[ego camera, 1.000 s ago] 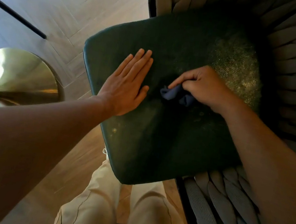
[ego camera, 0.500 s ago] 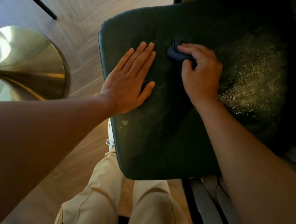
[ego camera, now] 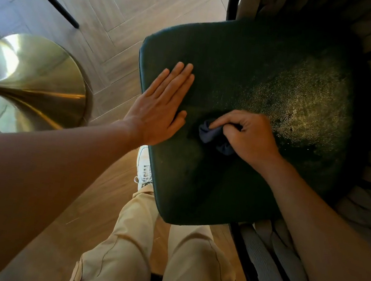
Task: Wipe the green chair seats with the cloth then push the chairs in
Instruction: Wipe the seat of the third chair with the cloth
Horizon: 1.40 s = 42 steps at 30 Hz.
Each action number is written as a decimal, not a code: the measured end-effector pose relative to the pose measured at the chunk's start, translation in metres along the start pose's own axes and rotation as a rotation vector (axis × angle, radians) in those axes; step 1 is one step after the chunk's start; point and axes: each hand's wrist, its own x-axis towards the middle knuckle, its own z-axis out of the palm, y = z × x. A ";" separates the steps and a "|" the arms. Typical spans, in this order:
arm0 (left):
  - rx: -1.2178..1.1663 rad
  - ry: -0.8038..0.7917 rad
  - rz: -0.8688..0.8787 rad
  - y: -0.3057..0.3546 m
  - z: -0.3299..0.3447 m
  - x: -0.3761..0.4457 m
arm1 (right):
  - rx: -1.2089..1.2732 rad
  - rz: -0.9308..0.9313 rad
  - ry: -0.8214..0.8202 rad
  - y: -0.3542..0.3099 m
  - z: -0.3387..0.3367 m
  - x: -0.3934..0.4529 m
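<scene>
No text, label, brand, number or sign can be read anywhere in the view; every surface that shows is plain and carries no lettering.

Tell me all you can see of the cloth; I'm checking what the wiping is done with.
The cloth is small, dark blue-grey, soft fabric, bunched into a crumpled wad. The right hand grips it with curled fingers and presses it onto the green seat cushion, near the seat's middle. Only folds poking out from under the hand show. The left hand lies flat beside it, not touching it.
</scene>
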 end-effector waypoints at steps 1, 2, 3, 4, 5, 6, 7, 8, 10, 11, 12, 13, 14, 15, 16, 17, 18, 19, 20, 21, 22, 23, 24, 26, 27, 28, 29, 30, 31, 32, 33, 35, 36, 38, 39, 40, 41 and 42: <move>-0.021 0.009 -0.022 -0.005 -0.001 -0.005 | 0.060 0.002 0.056 -0.006 0.000 0.000; -0.038 0.016 -0.042 -0.010 -0.001 -0.011 | 0.090 -0.013 0.151 -0.012 0.002 0.003; -0.046 0.022 -0.054 -0.015 0.000 -0.017 | 0.090 -0.036 0.267 -0.016 0.004 0.009; -0.046 0.027 -0.052 -0.020 0.001 -0.022 | 0.062 -0.056 0.382 -0.020 0.008 0.020; -0.042 0.026 -0.039 -0.025 0.003 -0.024 | 0.037 -0.061 0.482 -0.021 0.012 0.033; -0.032 0.019 -0.021 -0.029 0.004 -0.026 | 0.030 -0.040 0.554 -0.023 0.018 0.047; -0.017 0.010 -0.001 -0.032 0.005 -0.027 | 0.041 0.001 0.598 -0.025 0.025 0.059; 0.002 0.001 0.018 -0.035 0.007 -0.027 | 0.040 0.048 0.625 -0.026 0.033 0.068; 0.034 -0.008 0.045 -0.038 0.009 -0.025 | -0.006 0.096 0.678 -0.025 0.052 0.078; 0.043 -0.008 0.052 -0.039 0.010 -0.025 | -0.028 0.097 0.700 -0.026 0.058 0.079; 0.046 -0.006 0.055 -0.040 0.011 -0.025 | -0.044 0.083 0.707 -0.026 0.061 0.078; 0.043 -0.005 0.057 -0.040 0.012 -0.025 | -0.061 0.055 0.701 -0.026 0.063 0.076; 0.038 -0.007 0.062 -0.040 0.012 -0.025 | -0.084 0.023 0.683 -0.025 0.064 0.073; 0.035 -0.012 0.065 -0.039 0.013 -0.024 | -0.105 -0.010 0.656 -0.025 0.065 0.068; 0.032 -0.016 0.067 -0.040 0.013 -0.024 | -0.118 -0.036 0.617 -0.025 0.068 0.063; 0.025 -0.020 0.069 -0.040 0.012 -0.024 | -0.127 -0.060 0.577 -0.027 0.073 0.057; 0.013 -0.022 0.074 -0.042 0.012 -0.024 | -0.140 -0.083 0.541 -0.028 0.078 0.052; -0.001 -0.026 0.085 -0.043 0.011 -0.025 | -0.156 -0.103 0.509 -0.029 0.083 0.047; -0.015 -0.033 0.104 -0.046 0.009 -0.025 | -0.170 -0.120 0.477 -0.030 0.085 0.043; -0.027 -0.050 0.125 -0.049 0.007 -0.025 | -0.179 -0.135 0.450 -0.029 0.086 0.039; -0.035 -0.073 0.147 -0.053 0.004 -0.025 | -0.187 -0.149 0.423 -0.028 0.086 0.036; -0.039 -0.099 0.164 -0.057 0.002 -0.025 | -0.187 -0.161 0.385 -0.028 0.085 0.033; -0.037 -0.120 0.178 -0.062 0.000 -0.025 | -0.180 -0.165 0.338 -0.029 0.084 0.030; -0.025 -0.122 0.198 -0.068 -0.003 -0.027 | -0.156 -0.166 0.223 -0.033 0.082 0.024; -0.024 -0.105 0.195 -0.070 -0.004 -0.029 | -0.142 -0.161 0.157 -0.036 0.079 0.021; -0.026 -0.086 0.180 -0.070 -0.004 -0.032 | -0.124 -0.146 0.089 -0.039 0.076 0.018; -0.028 -0.071 0.149 -0.070 -0.005 -0.035 | -0.100 -0.121 0.025 -0.042 0.072 0.015; -0.028 -0.056 0.110 -0.070 -0.005 -0.039 | -0.065 -0.096 -0.026 -0.047 0.070 0.012; -0.029 -0.045 0.072 -0.070 -0.005 -0.042 | -0.011 -0.074 -0.049 -0.052 0.068 0.010; -0.030 -0.036 0.041 -0.070 -0.004 -0.046 | 0.058 -0.061 -0.035 -0.058 0.068 0.009; -0.028 -0.030 0.019 -0.069 -0.003 -0.050 | 0.130 -0.061 0.021 -0.066 0.069 0.010; -0.016 -0.025 -0.009 -0.068 0.001 -0.057 | 0.203 -0.095 0.239 -0.077 0.072 0.021; -0.014 -0.028 -0.017 -0.067 0.003 -0.060 | 0.186 -0.116 0.361 -0.080 0.073 0.031; -0.022 -0.040 -0.018 -0.067 0.006 -0.062 | 0.072 -0.131 0.523 -0.078 0.079 0.058; -0.023 -0.043 -0.016 -0.067 0.008 -0.062 | 0.011 -0.112 0.543 -0.076 0.083 0.071; -0.018 -0.044 -0.014 -0.069 0.008 -0.061 | -0.033 -0.081 0.536 -0.074 0.089 0.082; -0.008 -0.048 -0.012 -0.070 0.008 -0.060 | -0.068 -0.055 0.530 -0.072 0.097 0.090; 0.004 -0.054 -0.008 -0.071 0.008 -0.060 | -0.099 -0.044 0.541 -0.071 0.106 0.094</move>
